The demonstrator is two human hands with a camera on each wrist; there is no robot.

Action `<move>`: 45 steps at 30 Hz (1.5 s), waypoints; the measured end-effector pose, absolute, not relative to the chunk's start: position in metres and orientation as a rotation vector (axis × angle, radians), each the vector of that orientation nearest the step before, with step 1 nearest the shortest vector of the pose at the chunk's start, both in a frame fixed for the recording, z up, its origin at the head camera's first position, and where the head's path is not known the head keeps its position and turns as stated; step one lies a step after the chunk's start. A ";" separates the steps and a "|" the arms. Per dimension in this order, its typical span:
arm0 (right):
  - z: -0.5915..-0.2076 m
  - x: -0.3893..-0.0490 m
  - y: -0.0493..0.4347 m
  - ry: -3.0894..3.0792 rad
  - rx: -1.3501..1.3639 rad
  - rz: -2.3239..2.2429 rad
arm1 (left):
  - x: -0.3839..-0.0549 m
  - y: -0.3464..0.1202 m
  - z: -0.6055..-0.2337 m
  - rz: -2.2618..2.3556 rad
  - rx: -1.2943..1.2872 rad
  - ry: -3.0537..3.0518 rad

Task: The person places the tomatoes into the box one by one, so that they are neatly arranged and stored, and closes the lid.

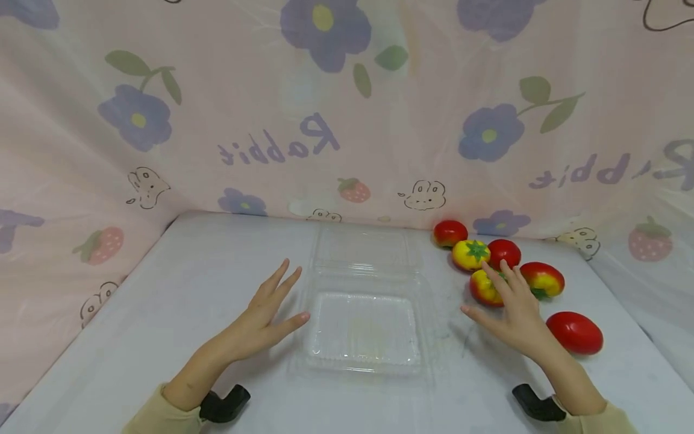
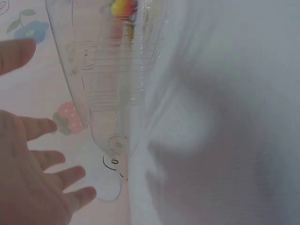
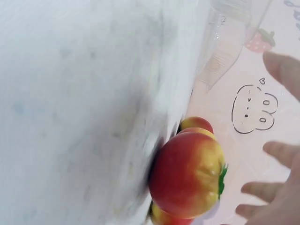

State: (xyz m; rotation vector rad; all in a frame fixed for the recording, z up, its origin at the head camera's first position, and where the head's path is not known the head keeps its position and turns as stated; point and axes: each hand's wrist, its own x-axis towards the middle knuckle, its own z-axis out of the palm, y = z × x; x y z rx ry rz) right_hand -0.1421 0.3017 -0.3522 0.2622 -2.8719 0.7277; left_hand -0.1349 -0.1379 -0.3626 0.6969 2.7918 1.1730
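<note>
Gripping nothing, with everything lying near

A patterned curtain (image 1: 217,90) is hanging behind a white table (image 1: 200,283). Mid-table, a clear container (image 1: 363,331) is lying with its lid (image 1: 360,248) folded back, apparently leaving the hollow facing up, unobstructed. The left hand (image 1: 265,316) is hovering just beside it, the right hand (image 1: 512,313) farther across, both spreading wide and holding nothing. Six red and yellow fruits (image 1: 575,333) are lying near the right hand, perhaps grouped there for easy reach
</note>
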 end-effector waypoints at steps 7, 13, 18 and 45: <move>-0.348 -0.150 0.312 -2.960 0.175 0.800 | -0.139 -0.144 -0.368 1.229 0.875 2.680; -0.350 -0.153 0.317 -2.973 0.147 0.803 | -0.139 -0.148 -0.370 1.257 0.930 2.590; -0.353 -0.154 0.320 -2.975 0.118 0.809 | -0.140 -0.148 -0.372 1.252 0.963 2.563; -0.363 -0.161 0.329 -2.983 0.015 0.880 | -0.143 -0.149 -0.380 1.205 1.073 2.625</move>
